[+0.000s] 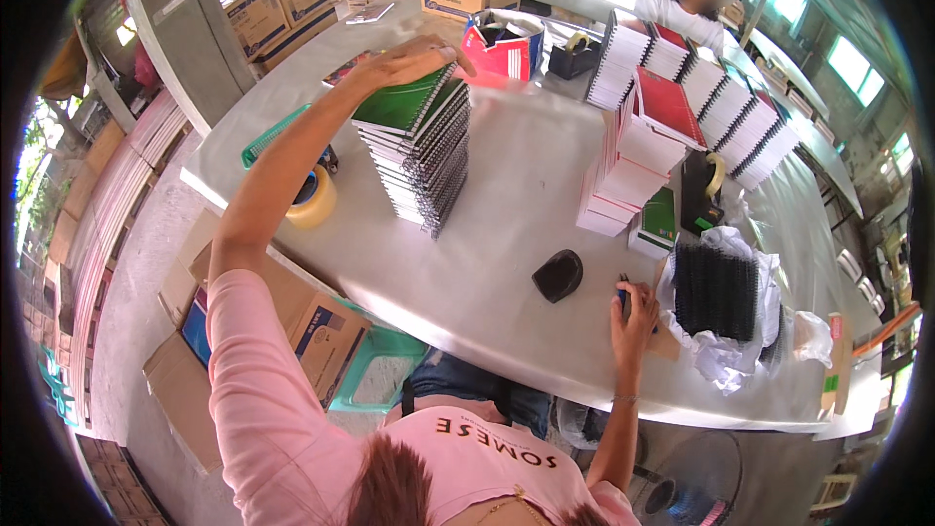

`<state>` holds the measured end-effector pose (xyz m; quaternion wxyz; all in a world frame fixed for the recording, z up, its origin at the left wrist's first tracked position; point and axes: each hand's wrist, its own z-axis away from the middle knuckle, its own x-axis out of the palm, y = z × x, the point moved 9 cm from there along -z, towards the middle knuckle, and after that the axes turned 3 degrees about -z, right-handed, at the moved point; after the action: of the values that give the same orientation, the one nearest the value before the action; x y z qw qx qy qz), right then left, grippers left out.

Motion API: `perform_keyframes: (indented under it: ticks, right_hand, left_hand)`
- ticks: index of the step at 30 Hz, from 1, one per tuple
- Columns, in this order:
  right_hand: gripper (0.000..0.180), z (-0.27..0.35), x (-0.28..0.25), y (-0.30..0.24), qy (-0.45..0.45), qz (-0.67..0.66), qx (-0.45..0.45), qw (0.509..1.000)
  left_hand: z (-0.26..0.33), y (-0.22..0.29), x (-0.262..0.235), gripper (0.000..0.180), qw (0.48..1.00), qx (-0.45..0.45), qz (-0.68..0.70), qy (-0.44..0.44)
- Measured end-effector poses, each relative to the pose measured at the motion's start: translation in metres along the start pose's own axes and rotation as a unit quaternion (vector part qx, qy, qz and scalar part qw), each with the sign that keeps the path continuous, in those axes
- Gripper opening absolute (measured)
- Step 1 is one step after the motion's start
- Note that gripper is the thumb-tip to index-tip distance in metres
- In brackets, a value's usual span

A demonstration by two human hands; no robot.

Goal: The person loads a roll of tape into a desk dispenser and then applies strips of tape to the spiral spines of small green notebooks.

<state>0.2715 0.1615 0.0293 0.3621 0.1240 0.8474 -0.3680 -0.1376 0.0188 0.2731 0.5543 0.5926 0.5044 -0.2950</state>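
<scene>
My left hand (417, 60) reaches across to a tall stack of spiral-bound notebooks (419, 161). It lies over the green cover on top, its fingers stretched toward the far edge. The black wire spirals face right and slightly toward me. My right hand (635, 314) rests near the table's front edge, its fingers closed round a small blue tool with a dark tip, mostly hidden by the fingers. A black rounded object (558, 276) lies on the table to its left. Right of that hand, black binding coils (716, 292) sit in crumpled white wrapping (730, 365).
Unbound page stacks with red covers (667, 109) stand at right, near a green booklet pile (654, 222) and tape dispensers (701, 193). A yellow tape roll (314, 203) lies left. An open carton (331, 346) stands below the edge. Another person (687, 0) is across the table.
</scene>
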Motion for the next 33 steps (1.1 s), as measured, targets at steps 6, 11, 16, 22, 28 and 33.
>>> perform_keyframes:
  ticks: [6,11,16,22,28,33]
  right_hand:
    - [0.025,-0.001,0.006,0.000,-0.020,-0.011,0.012,1.000]
    - [0.024,-0.001,0.005,0.005,0.002,0.005,0.000,1.000]
    - [0.023,-0.006,0.004,-0.004,0.011,-0.011,-0.019,1.000]
    - [0.022,-0.004,0.000,-0.007,0.019,-0.001,-0.031,0.999]
    - [0.022,-0.005,0.004,-0.006,0.008,-0.007,-0.029,1.000]
    - [0.022,-0.005,0.004,-0.006,0.013,-0.013,-0.036,0.999]
  left_hand:
    - [-0.006,-0.008,0.014,0.048,0.994,0.105,0.025,0.009]
    - [-0.015,-0.014,0.023,0.034,0.997,0.079,-0.015,-0.005]
    - [-0.013,-0.017,0.026,0.033,0.997,0.079,0.002,0.009]
    - [-0.017,-0.016,0.034,0.033,0.999,0.040,0.019,-0.016]
    - [-0.017,-0.017,0.038,0.032,0.995,0.054,-0.078,0.006]
    - [-0.016,-0.015,0.040,0.034,0.989,0.078,-0.122,0.016]
